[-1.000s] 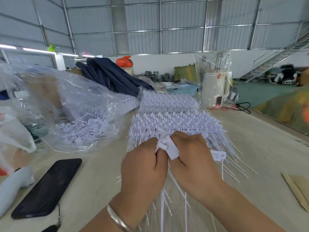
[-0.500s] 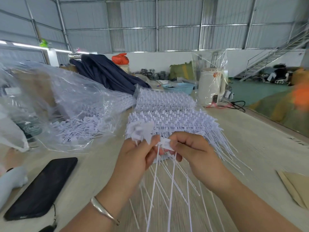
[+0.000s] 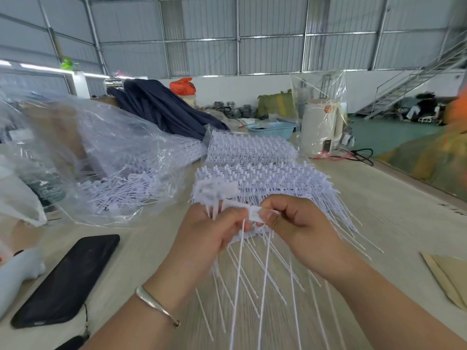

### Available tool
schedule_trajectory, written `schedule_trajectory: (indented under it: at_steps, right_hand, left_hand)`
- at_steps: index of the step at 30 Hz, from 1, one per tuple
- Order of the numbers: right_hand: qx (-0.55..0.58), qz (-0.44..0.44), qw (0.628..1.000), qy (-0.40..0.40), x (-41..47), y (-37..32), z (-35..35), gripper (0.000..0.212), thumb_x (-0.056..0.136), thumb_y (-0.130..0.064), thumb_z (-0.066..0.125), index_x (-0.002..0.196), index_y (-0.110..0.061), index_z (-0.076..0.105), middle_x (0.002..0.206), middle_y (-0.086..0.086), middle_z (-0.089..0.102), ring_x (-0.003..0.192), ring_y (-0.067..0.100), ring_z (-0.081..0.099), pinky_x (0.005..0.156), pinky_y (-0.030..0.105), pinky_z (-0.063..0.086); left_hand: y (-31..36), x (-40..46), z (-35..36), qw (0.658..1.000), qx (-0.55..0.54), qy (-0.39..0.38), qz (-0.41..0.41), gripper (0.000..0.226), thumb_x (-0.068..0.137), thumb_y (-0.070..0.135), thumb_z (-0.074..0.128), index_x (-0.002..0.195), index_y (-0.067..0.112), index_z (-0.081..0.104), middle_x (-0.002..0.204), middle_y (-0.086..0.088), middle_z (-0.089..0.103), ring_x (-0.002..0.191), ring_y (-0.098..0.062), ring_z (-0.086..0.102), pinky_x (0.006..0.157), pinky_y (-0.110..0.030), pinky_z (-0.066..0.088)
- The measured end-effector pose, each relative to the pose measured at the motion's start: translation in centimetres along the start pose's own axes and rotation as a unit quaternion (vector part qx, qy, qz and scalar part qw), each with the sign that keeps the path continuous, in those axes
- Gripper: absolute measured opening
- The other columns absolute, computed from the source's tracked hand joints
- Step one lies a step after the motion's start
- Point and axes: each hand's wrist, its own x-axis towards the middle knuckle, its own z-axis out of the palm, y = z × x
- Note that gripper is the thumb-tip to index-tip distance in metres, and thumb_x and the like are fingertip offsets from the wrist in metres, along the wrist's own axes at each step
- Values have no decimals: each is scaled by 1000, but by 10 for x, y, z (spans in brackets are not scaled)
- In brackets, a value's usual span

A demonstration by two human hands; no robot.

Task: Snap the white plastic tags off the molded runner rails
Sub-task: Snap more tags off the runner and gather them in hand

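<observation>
Both hands now sit slightly apart compared with a second ago. Left hand (image 3: 209,233) grips a fanned bundle of tags (image 3: 214,193); right hand (image 3: 290,223) pinches one tag (image 3: 255,214) between them. Unsnapped rails (image 3: 265,178) lie just beyond on the desk (image 3: 404,223). Separation appears underway.

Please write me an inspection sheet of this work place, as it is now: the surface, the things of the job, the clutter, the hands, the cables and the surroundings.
Surface: pale wooden table.
Job's things: stacked white tag rails lie ahead of the hands; loose tags in a clear plastic bag at the left.
Clutter: black phone, dark cloth, blue basket, wrapped white appliance, brown paper.
Hands: left hand grips a bunch of tags; right hand pinches one tag.
Cables: a black cable beside the appliance.
Surroundings: metal-walled hall, staircase at the right.
</observation>
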Motion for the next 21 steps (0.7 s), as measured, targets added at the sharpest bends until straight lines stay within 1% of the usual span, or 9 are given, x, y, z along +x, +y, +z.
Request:
schedule_trajectory:
  at_steps: [2, 3, 4, 5, 8, 12, 16, 19, 21]
  right_hand:
    - [-149, -45, 987, 37, 0, 1, 4, 28, 94, -14, 57, 66, -16, 60, 47, -9, 35, 45, 9, 32, 49, 22, 22]
    - [-219, -76, 971, 61, 0, 1, 7, 29, 93, -13, 56, 63, -14, 56, 48, -9, 34, 44, 11, 33, 50, 24, 23]
    - [-274, -102, 953, 79, 0, 0, 10, 29, 89, -12, 54, 60, -13, 50, 49, -9, 34, 44, 14, 32, 53, 26, 25]
    - [-313, -120, 938, 93, -1, 0, 14, 26, 83, -12, 54, 58, -15, 46, 49, -6, 35, 43, 17, 31, 55, 27, 29]
    - [-412, -142, 890, 136, -2, 0, 21, 17, 64, -7, 57, 53, -15, 46, 44, 2, 44, 39, 17, 23, 50, 29, 38]
    - [-454, -146, 864, 163, -1, -1, 26, 19, 64, -6, 55, 51, -16, 47, 44, 1, 45, 36, 18, 27, 49, 28, 35]
    - [-340, -133, 919, 152, -2, -6, 21, 29, 87, -11, 50, 59, -18, 46, 47, -11, 35, 41, 10, 26, 52, 25, 30]
    - [-139, -44, 984, 100, 0, -5, 8, 26, 95, -12, 54, 71, -9, 60, 45, -9, 34, 42, 8, 32, 49, 19, 22]
    - [-34, -2, 998, 49, 2, -5, 0, 23, 96, -13, 53, 79, -3, 64, 49, -10, 36, 46, 5, 31, 49, 19, 25]
  left_hand:
    - [-1, -2, 2, 985, 138, 45, 93, 31, 83, 14, 66, 53, 23, 67, 38, 15, 41, 38, 3, 39, 45, -9, 34]
    - [-3, -3, 4, 975, 180, 56, 120, 25, 82, 19, 62, 57, 16, 64, 43, 15, 45, 44, 4, 41, 49, -12, 40]
    - [-6, -4, 5, 965, 218, 65, 130, 30, 80, 30, 56, 57, 10, 57, 46, 11, 46, 48, 0, 42, 57, -28, 52]
    - [-9, -4, 7, 956, 254, 72, 129, 38, 76, 41, 49, 53, 11, 50, 47, 5, 45, 48, -5, 40, 48, -36, 37]
    - [-12, -2, 11, 924, 347, 96, 132, 36, 76, 46, 47, 49, 26, 35, 42, 4, 36, 42, -7, 33, 44, -29, 21]
    - [-10, -4, 19, 923, 343, 114, 129, 34, 78, 42, 44, 50, 28, 31, 43, 6, 35, 44, -11, 34, 46, -29, 23]
    - [-11, 0, 18, 968, 185, 121, 120, 46, 86, 29, 56, 48, 24, 31, 42, 10, 31, 43, -4, 27, 44, -18, 21]
    - [-9, 5, 5, 996, 53, 61, 45, 45, 88, 24, 66, 45, 18, 55, 45, 4, 31, 42, -9, 27, 44, -18, 27]
    - [-8, 7, 1, 998, -65, -1, -8, 34, 84, 26, 65, 51, 20, 65, 44, 6, 30, 38, -8, 23, 39, -16, 23]
